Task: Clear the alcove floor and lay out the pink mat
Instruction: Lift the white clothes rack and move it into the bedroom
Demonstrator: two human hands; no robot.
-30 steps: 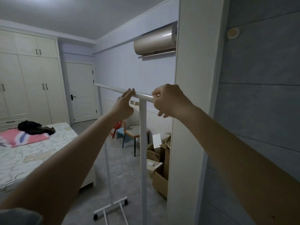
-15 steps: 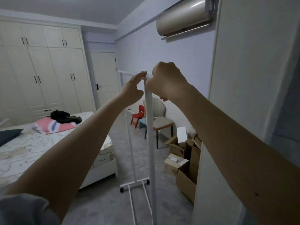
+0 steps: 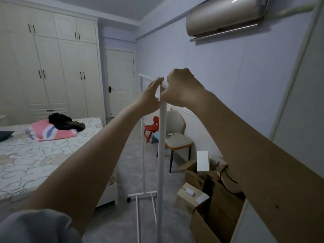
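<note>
While both arms reach forward at chest height, the right hand (image 3: 181,86) is curled in a fist over the near end of the top rail of a white tubular metal clothes rack on castors (image 3: 161,148), fingers wrapped round the bar. The left hand (image 3: 151,98) sits just beside it on the same rail with straight fingers laid flat along the tube, pressing rather than wrapping. The rack is bare of clothes; its near upright drops straight down between the forearms and its wheeled base rests on grey floor between the bed with a marbled cover (image 3: 35,158) and a cluster of open brown cardboard boxes (image 3: 210,207) along the wall. Beyond the boxes: a grey padded chair (image 3: 177,135), a small red plastic child's chair (image 3: 152,127). White wardrobe (image 3: 52,71) and closed door (image 3: 121,81) at the far end; air conditioner (image 3: 226,14) high on the right wall. A pink folded item with a blue and white stripe (image 3: 50,132) lies on the bed under dark clothing; whether this is the pink mat cannot be told. Judgement: clearing step in hand, rack being wheeled away from the alcove. Next move calls for steering the castors along the gap between bed and boxes without clipping either, then letting go and fetching the mat.
</note>
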